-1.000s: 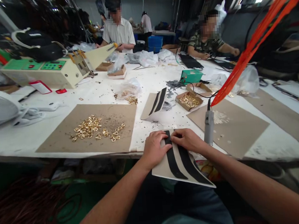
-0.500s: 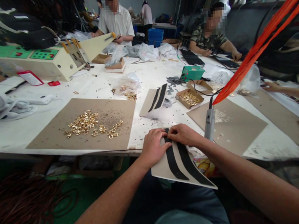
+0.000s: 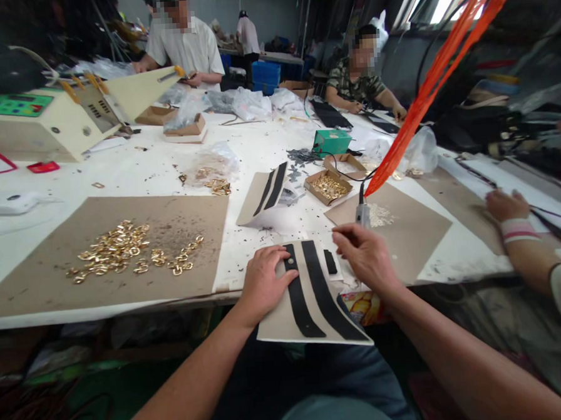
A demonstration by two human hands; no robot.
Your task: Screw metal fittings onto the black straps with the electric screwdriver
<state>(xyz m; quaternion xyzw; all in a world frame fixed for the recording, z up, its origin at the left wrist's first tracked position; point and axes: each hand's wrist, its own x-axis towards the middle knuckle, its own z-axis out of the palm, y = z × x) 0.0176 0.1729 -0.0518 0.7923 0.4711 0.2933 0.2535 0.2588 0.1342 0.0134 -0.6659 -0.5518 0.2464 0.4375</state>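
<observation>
1. Buckles (image 3: pixel 118 250): a loose gold heap on a brown board (image 3: pixel 40 291), well to the left of the left fingers. A forearm sweeping that way could scatter them over the worktop (image 3: pixel 258 148) edge.
2. Left hand (image 3: pixel 263 280): flat and open, gripping nothing. Its fingertips press the card (image 3: pixel 277 326) and touch the left strip (image 3: pixel 297 297). The card hangs past the worktop edge toward the lap, so this pressure seems to be all that holds it. If the pressure eased, the card could tip and slide off.
3. Right strip (image 3: pixel 323 295): just right of the left fingers, lying along the card. A sideways push from the fingertips could skew either strip out of line with the other.
4. Scrap (image 3: pixel 330 262): a small black piece between the two hands, just below the right thumb. It looks light and could be brushed off unnoticed.
5. Right hand (image 3: pixel 365 256): lifted, with the fingers loosely curled and open and nothing visible in them.
6. Tool (image 3: pixel 361 213): hangs on a cord beside an orange strap (image 3: pixel 424 89), with its tip just beyond the right fingertips. I cannot tell whether they touch. A knock could set it swinging onto the card.
7. Co-worker's hand (image 3: pixel 506 206): well to the right of the right fingers, resting on the worktop. A wide elbow move could bump it.
</observation>
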